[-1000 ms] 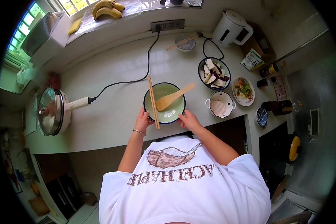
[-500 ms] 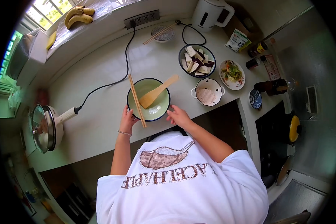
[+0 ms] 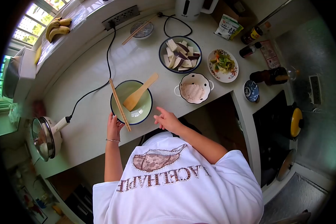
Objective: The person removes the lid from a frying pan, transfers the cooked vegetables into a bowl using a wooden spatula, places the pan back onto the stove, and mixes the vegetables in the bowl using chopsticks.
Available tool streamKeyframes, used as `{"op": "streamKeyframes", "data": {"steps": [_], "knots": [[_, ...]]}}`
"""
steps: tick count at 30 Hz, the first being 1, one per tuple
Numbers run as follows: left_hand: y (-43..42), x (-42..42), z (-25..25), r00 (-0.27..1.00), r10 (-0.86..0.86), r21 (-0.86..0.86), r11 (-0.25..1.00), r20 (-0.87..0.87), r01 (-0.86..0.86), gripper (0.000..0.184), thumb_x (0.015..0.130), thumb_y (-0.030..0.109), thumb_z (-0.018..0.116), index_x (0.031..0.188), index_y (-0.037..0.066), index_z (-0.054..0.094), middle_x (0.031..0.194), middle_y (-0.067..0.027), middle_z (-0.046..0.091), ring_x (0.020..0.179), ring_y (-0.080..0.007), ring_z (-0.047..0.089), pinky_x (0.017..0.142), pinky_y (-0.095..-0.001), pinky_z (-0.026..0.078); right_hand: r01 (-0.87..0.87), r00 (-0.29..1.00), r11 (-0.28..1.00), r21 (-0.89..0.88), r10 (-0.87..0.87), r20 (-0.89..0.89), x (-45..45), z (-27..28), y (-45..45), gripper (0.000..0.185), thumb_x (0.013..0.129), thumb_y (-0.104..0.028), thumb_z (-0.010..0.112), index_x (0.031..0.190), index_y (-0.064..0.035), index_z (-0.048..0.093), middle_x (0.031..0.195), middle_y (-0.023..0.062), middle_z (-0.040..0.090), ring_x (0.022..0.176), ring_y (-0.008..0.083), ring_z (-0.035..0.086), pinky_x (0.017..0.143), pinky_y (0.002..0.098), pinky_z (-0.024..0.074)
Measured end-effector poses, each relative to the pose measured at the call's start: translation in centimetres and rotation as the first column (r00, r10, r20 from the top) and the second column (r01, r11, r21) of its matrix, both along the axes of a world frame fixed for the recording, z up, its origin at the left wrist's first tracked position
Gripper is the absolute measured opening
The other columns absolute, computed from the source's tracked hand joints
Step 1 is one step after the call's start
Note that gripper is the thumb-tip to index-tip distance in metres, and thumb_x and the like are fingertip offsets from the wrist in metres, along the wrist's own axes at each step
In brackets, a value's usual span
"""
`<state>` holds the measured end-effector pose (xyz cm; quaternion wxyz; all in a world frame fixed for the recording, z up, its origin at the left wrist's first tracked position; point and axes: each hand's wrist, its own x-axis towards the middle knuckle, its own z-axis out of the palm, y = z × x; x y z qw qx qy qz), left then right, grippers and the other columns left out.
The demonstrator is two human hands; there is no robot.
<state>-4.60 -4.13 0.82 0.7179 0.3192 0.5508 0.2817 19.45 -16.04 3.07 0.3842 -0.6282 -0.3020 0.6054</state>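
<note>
A green bowl (image 3: 145, 107) with a dark blue rim sits near the counter's front edge. Inside it leans a wooden spatula (image 3: 138, 95), its handle reaching past the far rim. A pair of chopsticks (image 3: 119, 104) lies across the bowl's left side. My left hand (image 3: 114, 127) grips the bowl's near-left rim, close to the chopstick ends. Just right of the bowl, apart from it, my right hand (image 3: 168, 121) is open and empty with the index finger extended. A white two-handled pot (image 3: 194, 88) holding pale powder stands beyond it.
Behind the pot are a bowl of cut eggplant (image 3: 180, 55) and a plate of chopped vegetables (image 3: 223, 65). An electric pan (image 3: 46, 137) with a glass lid stands at left, its cord (image 3: 89, 90) crossing the counter. Sauce bottles (image 3: 268, 75) and a small blue bowl (image 3: 251, 91) are at right.
My right hand has come away from the bowl's right rim, leaving a gap. My left hand stays at the bowl. The camera view has shifted, so the counter items appear farther left.
</note>
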Motion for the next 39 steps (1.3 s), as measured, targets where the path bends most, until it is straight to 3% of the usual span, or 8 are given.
{"op": "streamKeyframes", "data": {"steps": [5, 11, 18, 20, 22, 30, 35, 39], "knots": [[-0.5, 0.8, -0.4, 0.998, 0.062, 0.015, 0.998, 0.024, -0.063, 0.034, 0.091, 0.019, 0.041, 0.124, 0.012, 0.041, 0.084, 0.0031, 0.058, 0.075, -0.0081, 0.059, 0.062, -0.0247, 0.048, -0.091, 0.996, 0.996, -0.007, 0.091, -0.022, 1.0, 0.0, 0.4, 0.057, 0.088, -0.02, 0.052, 0.134, 0.0024, 0.026, 0.077, 0.0075, 0.061, 0.053, 0.0095, 0.052, 0.046, 0.0222, 0.0441], [-0.8, 0.7, -1.8, 0.991, 0.129, 0.018, 0.991, 0.018, -0.13, 0.031, 0.091, 0.017, 0.04, 0.122, 0.012, 0.043, 0.086, 0.0022, 0.059, 0.074, -0.0086, 0.059, 0.062, -0.0254, 0.048, -0.175, 0.982, 0.984, 0.016, 0.175, -0.067, 2.1, 0.4, 1.5, 0.059, 0.087, -0.019, 0.053, 0.134, 0.0034, 0.024, 0.077, 0.0076, 0.061, 0.053, 0.0101, 0.052, 0.046, 0.0228, 0.0444], [-1.6, 2.9, 0.9, 0.987, 0.159, -0.02, 0.987, -0.003, -0.16, 0.029, 0.091, 0.016, 0.039, 0.12, 0.012, 0.044, 0.09, 0.001, 0.059, 0.077, -0.0095, 0.059, 0.066, -0.0266, 0.048, -0.278, 0.956, 0.96, 0.044, 0.281, -0.088, 2.7, 0.4, 2.5, 0.062, 0.087, -0.018, 0.053, 0.134, 0.0066, 0.021, 0.076, 0.0084, 0.061, 0.053, 0.0108, 0.053, 0.045, 0.0229, 0.0442], [-1.9, 3.7, 1.7, 0.976, 0.213, -0.01, 0.977, -0.036, -0.213, 0.026, 0.091, 0.016, 0.041, 0.115, 0.012, 0.047, 0.085, 0.0041, 0.057, 0.067, -0.0042, 0.055, 0.055, -0.0205, 0.045, -0.289, 0.952, 0.956, 0.036, 0.292, -0.094, 2.9, 0.3, 2.7, 0.062, 0.087, -0.018, 0.053, 0.134, 0.0066, 0.021, 0.076, 0.0083, 0.061, 0.052, 0.0107, 0.053, 0.045, 0.0229, 0.0441], [-1.7, 3.3, 1.0, 0.979, 0.202, -0.009, 0.979, -0.026, -0.202, 0.025, 0.091, 0.017, 0.041, 0.115, 0.012, 0.047, 0.085, 0.004, 0.057, 0.068, -0.0041, 0.055, 0.055, -0.0204, 0.045, -0.295, 0.95, 0.955, 0.027, 0.296, -0.097, 3.1, 0.4, 2.9, 0.062, 0.087, -0.018, 0.053, 0.134, 0.0067, 0.021, 0.076, 0.0081, 0.061, 0.052, 0.0107, 0.053, 0.045, 0.023, 0.0439], [-0.5, 2.2, 0.9, 0.998, 0.065, 0.004, 0.998, 0.021, -0.065, 0.029, 0.092, 0.02, 0.04, 0.119, 0.01, 0.045, 0.087, 0.0019, 0.059, 0.072, -0.0054, 0.058, 0.06, -0.0222, 0.048, -0.234, 0.968, 0.972, 0.007, 0.233, -0.089, 2.4, 0.9, 2.5, 0.063, 0.088, -0.019, 0.053, 0.134, 0.0059, 0.018, 0.076, 0.0079, 0.061, 0.052, 0.0109, 0.053, 0.045, 0.0227, 0.0436], [-0.2, 1.3, 0.9, 0.999, -0.008, 0.022, 1.0, 0.032, 0.008, 0.033, 0.093, 0.023, 0.04, 0.123, 0.009, 0.042, 0.092, -0.001, 0.06, 0.079, -0.0089, 0.06, 0.068, -0.0257, 0.05, -0.115, 0.992, 0.993, -0.01, 0.114, -0.052, 0.2, 0.5, 2.2, 0.065, 0.088, -0.019, 0.052, 0.136, 0.0052, 0.014, 0.076, 0.008, 0.062, 0.054, 0.011, 0.053, 0.046, 0.0228, 0.0441], [0.0, 0.1, -0.4, 0.992, -0.062, 0.055, 0.997, 0.106, 0.056, 0.036, 0.093, 0.023, 0.039, 0.127, 0.01, 0.038, 0.093, -0.0008, 0.06, 0.081, -0.0103, 0.061, 0.067, -0.0258, 0.051, -0.026, 1.0, 0.999, -0.043, 0.027, 0.017, -1.5, 0.4, 2.1, 0.066, 0.088, -0.018, 0.051, 0.136, 0.0044, 0.011, 0.077, 0.0085, 0.062, 0.055, 0.0108, 0.053, 0.047, 0.0229, 0.0448]]}}
